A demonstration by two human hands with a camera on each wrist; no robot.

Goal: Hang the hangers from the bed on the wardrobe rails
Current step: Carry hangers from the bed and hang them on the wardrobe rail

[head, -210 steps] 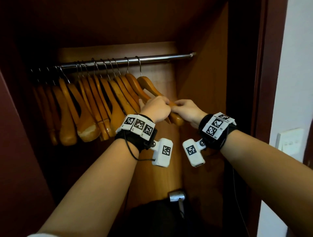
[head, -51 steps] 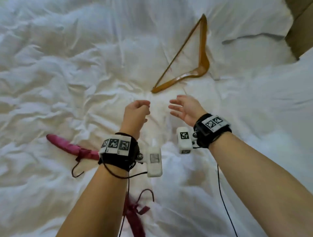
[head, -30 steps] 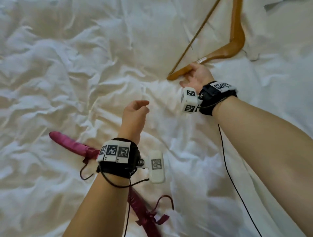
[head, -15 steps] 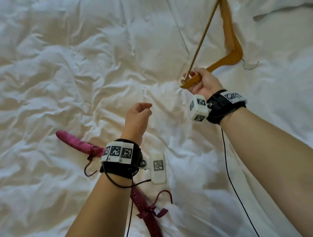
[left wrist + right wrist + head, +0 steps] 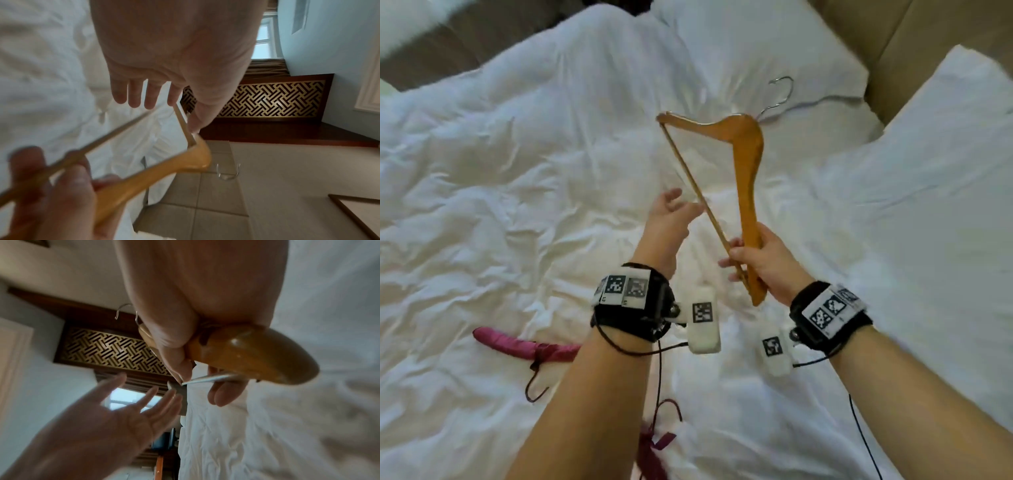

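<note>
a wooden hanger is held above the white bed by the right hand, whose fingers are curled round one arm end and the thin crossbar. its metal hook is pointed away. the left hand is spread, fingers loose, just beside the crossbar. two pink padded hangers are left lying on the bed near the left forearm.

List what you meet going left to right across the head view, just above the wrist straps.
Pink padded hanger lying on the white duvet → left hand, open → wooden hanger → right hand gripping its lower end → white pillow.
</note>
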